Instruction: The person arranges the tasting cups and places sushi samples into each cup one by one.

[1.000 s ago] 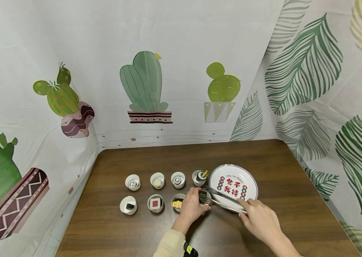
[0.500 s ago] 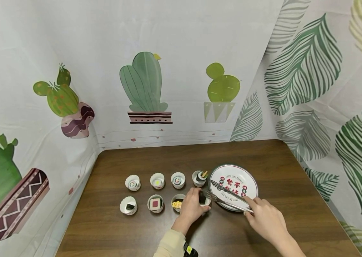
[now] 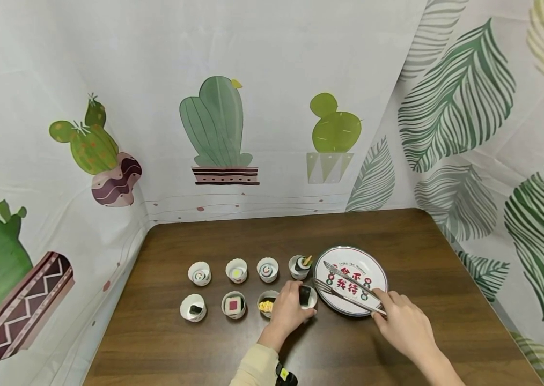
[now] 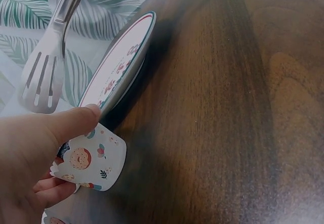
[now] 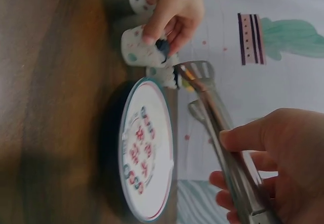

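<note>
My left hand grips a small printed paper cup, thumb on one side and fingers on the other. Inside that cup sits a dark, seaweed-wrapped piece of sushi. Metal tongs with slotted, fork-like ends are held in my right hand. Their arms are spread, with nothing between the tips, and in the head view they overlap a round white plate. Red characters and a dark rim mark this plate, which stands just right of the held cup.
Several more paper cups stand in two rows to the left, such as one with a pink-centred square piece and one with yellow topping. A cup with a roll is behind the held cup. A printed cloth hangs behind the wooden table.
The tongs have moved right with my right hand, from over the held cup to over the plate, and hold nothing. My left hand stays on the cup.
</note>
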The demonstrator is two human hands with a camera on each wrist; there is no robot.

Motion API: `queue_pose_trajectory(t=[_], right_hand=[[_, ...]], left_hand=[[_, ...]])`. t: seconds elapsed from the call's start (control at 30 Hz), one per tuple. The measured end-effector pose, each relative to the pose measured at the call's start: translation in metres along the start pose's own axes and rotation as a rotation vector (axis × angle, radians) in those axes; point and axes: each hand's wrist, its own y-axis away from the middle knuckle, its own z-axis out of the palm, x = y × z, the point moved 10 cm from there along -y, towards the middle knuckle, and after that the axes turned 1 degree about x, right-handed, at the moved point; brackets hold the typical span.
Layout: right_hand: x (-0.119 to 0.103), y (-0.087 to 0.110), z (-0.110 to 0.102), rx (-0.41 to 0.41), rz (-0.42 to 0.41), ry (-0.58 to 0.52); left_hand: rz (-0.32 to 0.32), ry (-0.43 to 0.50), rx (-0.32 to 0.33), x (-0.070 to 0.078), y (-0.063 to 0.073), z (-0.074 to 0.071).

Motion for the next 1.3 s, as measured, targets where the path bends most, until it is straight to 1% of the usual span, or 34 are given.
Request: queue_pose_trajectory(t=[0.1, 0.2, 0.6, 0.7, 0.9, 1.13, 1.3], right_hand=[[0.006, 0.002, 0.001, 0.038, -0.008, -0.010], [0.012, 0.004, 0.004, 0.055, -0.012, -0.015], [0.043, 0.013, 0.021, 0.066, 0.033, -0.052], [0.050, 0.015, 0.026, 0.067, 0.034, -0.059], [0.062, 0.022, 0.034, 0.092, 0.034, -0.067], [0.078, 0.027, 0.044, 0.071, 0.084, -0.084], [0.084, 0.030, 0.049, 0.060, 0.098, -0.097]], left_hand=[[0.002, -0.007, -0.001, 0.000, 0.000, 0.001], [-0.001, -0.008, -0.002, 0.000, 0.000, 0.001], [0.001, -0.011, 0.010, 0.000, 0.000, 0.000], [0.001, -0.004, 0.010, 0.000, 0.000, 0.000], [0.004, -0.003, 0.011, 0.001, 0.000, 0.000], [0.008, -0.009, -0.001, 0.000, 0.000, 0.002], [0.016, -0.004, -0.004, 0.001, 0.000, 0.002]])
